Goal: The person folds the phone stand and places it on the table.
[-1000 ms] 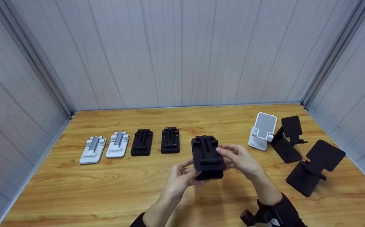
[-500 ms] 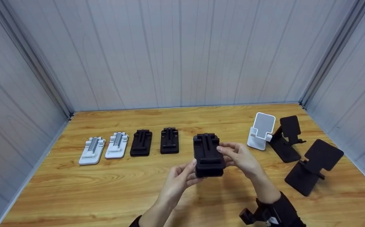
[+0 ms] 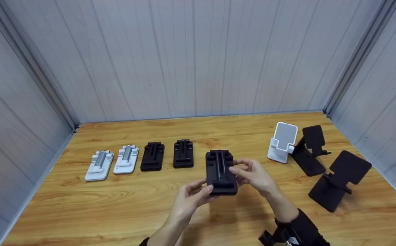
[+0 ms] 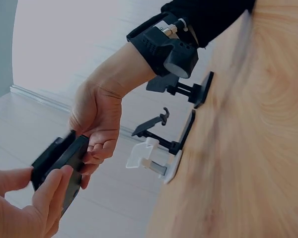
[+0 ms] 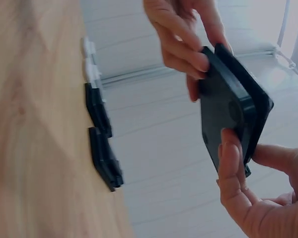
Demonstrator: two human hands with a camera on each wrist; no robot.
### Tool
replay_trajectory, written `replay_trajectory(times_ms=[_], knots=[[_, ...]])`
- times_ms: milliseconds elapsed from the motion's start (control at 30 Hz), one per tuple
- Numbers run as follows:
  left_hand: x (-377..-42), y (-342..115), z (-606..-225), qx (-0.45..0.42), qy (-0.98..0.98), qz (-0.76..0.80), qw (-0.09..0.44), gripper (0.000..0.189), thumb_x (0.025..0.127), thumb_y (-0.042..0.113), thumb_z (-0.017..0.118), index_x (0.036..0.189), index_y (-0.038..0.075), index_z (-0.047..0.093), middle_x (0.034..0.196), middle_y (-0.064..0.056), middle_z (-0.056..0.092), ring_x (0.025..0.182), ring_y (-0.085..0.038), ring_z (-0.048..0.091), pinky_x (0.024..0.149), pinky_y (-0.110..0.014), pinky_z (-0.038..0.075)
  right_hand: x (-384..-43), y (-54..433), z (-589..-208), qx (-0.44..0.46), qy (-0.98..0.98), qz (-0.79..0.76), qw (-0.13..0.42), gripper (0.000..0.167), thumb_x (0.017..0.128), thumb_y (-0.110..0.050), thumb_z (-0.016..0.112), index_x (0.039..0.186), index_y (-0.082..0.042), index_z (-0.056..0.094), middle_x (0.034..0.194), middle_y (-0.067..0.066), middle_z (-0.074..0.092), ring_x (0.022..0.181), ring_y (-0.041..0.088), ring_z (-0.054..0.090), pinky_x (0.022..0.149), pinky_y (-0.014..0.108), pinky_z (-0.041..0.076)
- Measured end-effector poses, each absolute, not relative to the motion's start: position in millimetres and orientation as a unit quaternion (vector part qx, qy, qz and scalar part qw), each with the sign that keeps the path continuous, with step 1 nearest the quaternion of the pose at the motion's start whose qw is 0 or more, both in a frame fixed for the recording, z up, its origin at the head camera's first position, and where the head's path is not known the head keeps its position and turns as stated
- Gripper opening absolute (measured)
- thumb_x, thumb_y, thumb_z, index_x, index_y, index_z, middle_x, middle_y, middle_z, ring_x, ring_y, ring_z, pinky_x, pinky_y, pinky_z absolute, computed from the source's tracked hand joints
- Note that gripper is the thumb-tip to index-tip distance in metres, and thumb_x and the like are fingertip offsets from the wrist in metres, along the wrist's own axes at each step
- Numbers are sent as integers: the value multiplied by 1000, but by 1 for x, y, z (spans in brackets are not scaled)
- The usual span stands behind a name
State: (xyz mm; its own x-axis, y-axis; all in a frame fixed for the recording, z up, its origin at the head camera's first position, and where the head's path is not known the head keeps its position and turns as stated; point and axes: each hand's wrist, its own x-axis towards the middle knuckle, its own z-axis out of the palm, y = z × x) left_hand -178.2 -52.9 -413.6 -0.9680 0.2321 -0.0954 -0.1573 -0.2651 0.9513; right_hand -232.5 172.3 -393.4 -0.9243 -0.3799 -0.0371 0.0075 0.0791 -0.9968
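Observation:
Both hands hold a folded black phone stand above the table. My left hand pinches its near left corner, thumb on top and fingers beneath. On the other side, my right hand grips the right edge with the thumb on the upper face. From the left wrist view, the stand shows its two plates lying close together with a narrow gap. The right wrist view looks at its flat underside, with fingertips of the right hand pressed against it.
Two folded white phone stands and two folded black ones lie in a row on the left of the wooden table. At the right stand an unfolded white stand and two unfolded black ones. Panel walls enclose the table.
The held phone stand has tipped so its upper face turns more toward the camera and the gap at its near end narrows. It and both hands have shifted slightly left.

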Motion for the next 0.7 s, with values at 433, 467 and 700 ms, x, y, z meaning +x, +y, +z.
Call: replay_trajectory(times_ms=[433,467,700], knots=[[-174,-84,-430,-41,611,782,112,47,105,-12,58,146,-29,43,114,-17,78,90,-9,75,83,-22,69,-225,209,-381,-140,797,-587,41,40,107,4,60,138,27,50,97,18,78,74,4,72,71,21,67],[-174,-90,-432,-48,618,778,105,47,105,-12,57,146,-30,42,114,-17,78,89,-9,74,82,-21,69,-225,219,-377,-125,810,-572,14,38,106,5,61,136,26,53,99,21,78,74,3,72,71,21,67],[-170,-141,-443,-132,671,728,53,45,105,-14,56,145,-30,43,115,-32,74,87,-11,72,79,-22,69,-221,295,-359,4,869,-461,-178,29,105,0,69,127,19,66,90,-15,75,75,-13,60,67,7,56]])
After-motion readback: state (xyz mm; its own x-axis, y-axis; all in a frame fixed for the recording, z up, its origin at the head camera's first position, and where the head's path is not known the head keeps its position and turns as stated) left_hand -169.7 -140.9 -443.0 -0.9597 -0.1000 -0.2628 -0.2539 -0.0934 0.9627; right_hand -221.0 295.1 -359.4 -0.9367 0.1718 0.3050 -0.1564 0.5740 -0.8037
